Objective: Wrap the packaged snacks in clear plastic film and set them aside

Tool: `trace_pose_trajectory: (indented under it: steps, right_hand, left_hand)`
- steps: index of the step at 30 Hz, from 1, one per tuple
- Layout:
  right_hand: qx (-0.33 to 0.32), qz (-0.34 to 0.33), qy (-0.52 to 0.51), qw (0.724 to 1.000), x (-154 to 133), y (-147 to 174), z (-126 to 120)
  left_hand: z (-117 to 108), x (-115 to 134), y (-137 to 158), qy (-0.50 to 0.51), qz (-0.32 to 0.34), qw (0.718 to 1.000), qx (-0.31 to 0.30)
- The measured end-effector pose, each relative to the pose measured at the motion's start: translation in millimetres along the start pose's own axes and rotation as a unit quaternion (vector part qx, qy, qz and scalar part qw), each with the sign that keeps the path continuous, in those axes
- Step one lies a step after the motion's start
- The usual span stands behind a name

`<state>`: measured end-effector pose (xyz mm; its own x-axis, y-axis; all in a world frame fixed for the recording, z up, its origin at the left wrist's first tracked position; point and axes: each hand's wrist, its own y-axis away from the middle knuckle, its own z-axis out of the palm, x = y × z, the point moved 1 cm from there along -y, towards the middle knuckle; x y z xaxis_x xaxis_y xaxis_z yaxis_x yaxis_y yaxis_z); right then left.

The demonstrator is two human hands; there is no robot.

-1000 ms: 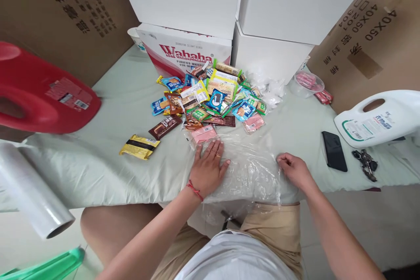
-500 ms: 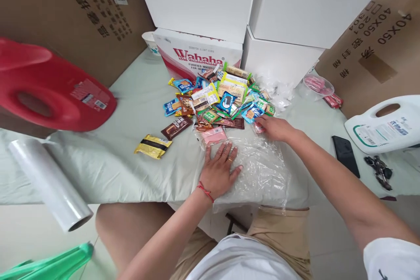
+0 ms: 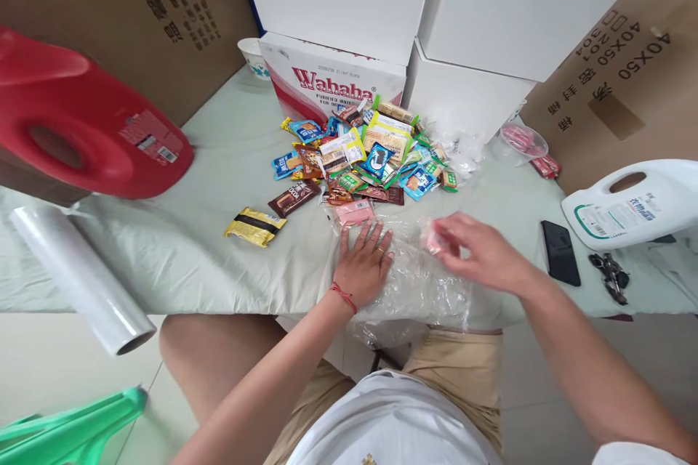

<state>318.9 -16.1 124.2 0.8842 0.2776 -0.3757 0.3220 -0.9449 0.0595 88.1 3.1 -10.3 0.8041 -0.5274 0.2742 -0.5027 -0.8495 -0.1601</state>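
Note:
My left hand lies flat with fingers spread on a clear plastic bag at the table's front edge. Its fingertips are next to a pink wrapped snack packet. Over the right part of the bag, my right hand pinches a small pink packet in clear wrapping, partly hidden by the fingers and slightly blurred. Behind both hands is a heap of wrapped snacks in many colours. A brown cocoa packet and a yellow packet with a black band lie left of it.
A Wahaha carton stands behind the heap. To the left are a red jug and a roll of clear film overhanging the edge. On the right lie a phone, keys, a white jug and a plastic bowl.
My right hand has drawn back from the heap's right edge toward me, carrying the small pink packet over the bag. My left hand stays pressed on the bag. The view has shifted slightly.

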Motion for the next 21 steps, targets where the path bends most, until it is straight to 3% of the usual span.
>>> trace_pose_trajectory:
  steps: [3,5,8,13,21]
  right_hand:
    - [-0.076,-0.005,0.048,0.996,-23,-8,41]
    - [-0.09,-0.002,0.056,0.994,-17,-12,67]
    - [-0.058,0.003,0.01,0.998,7,-8,87]
    - [-0.025,0.043,-0.026,0.998,33,10,92]
    - [-0.044,0.002,-0.079,0.996,41,6,84]
  left_hand:
    - [0,-2,-1,-0.005,0.0,1.0,0.001]
    - [-1,-6,-1,-0.01,0.008,1.0,0.006]
    - [-5,-13,2,-0.011,0.014,1.0,0.01]
    - [-12,-21,9,-0.014,0.017,1.0,0.009]
    - [-16,-28,19,-0.025,0.041,0.999,-0.018]
